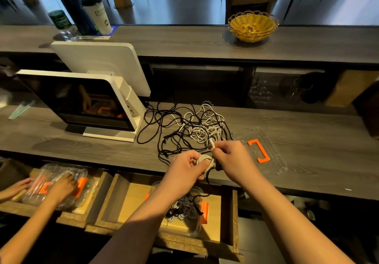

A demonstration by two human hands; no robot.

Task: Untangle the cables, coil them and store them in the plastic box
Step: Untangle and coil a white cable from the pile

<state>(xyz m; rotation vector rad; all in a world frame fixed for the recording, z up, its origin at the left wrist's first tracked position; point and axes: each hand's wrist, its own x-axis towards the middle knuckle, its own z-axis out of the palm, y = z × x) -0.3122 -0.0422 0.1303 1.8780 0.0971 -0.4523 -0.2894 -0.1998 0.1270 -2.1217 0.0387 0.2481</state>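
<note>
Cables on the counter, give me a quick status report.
Left hand grips a white cable coil; right hand pinches its plug end. Black and white tangle remains. Plastic box open in drawer below.

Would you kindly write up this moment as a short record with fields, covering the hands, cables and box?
left hand: holds a small white cable coil
right hand: pinches the white cable end
tangle: black and white cables, still knotted on the counter
plastic box: in the open drawer, coiled cables inside
lid: clear, orange handle, on the counter right of the tangle
other: another person's hands at a second box, lower left
</note>
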